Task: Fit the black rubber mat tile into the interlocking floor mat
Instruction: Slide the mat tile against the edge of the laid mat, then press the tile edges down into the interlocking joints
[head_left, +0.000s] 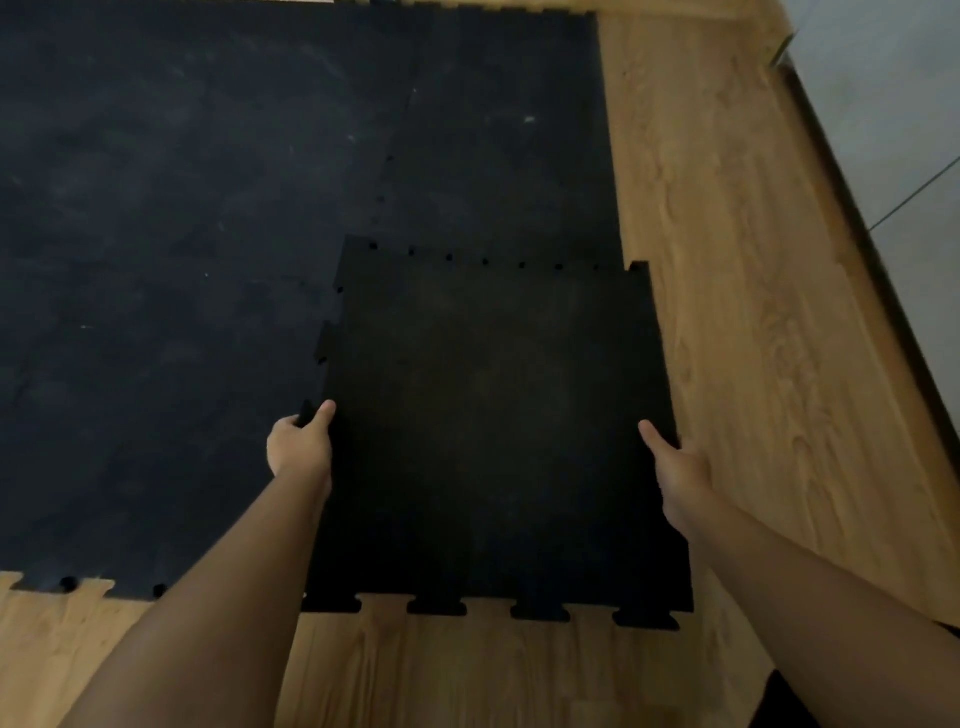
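Upper left and centre of the frame: the large, scuffed black interlocking rubber floor mat (182, 260) lies flat on the pale wood-grain plank floor (753, 312), its toothed lower edge showing at bottom left.

Left of centre: our left hand (301, 447) grips the left edge of the loose tile, thumb on top, fingers wrapped under and out of sight.

Centre: the darker, cleaner square black rubber mat tile (493, 426) with puzzle-tooth edges sits in the lower right corner of the floor mat. Its long sides run away from us, up the frame. Its far edge and left edge overlap the laid mat, the tabs riding on top rather than seated. Four tabs jut over bare floor at its near edge.

Right of centre: our right hand (675, 462) clasps the right edge, thumb on top.

Both hands sit equally near, one on each side. We judge the tile sits slightly too far right and needs lining up leftward before pressing down.
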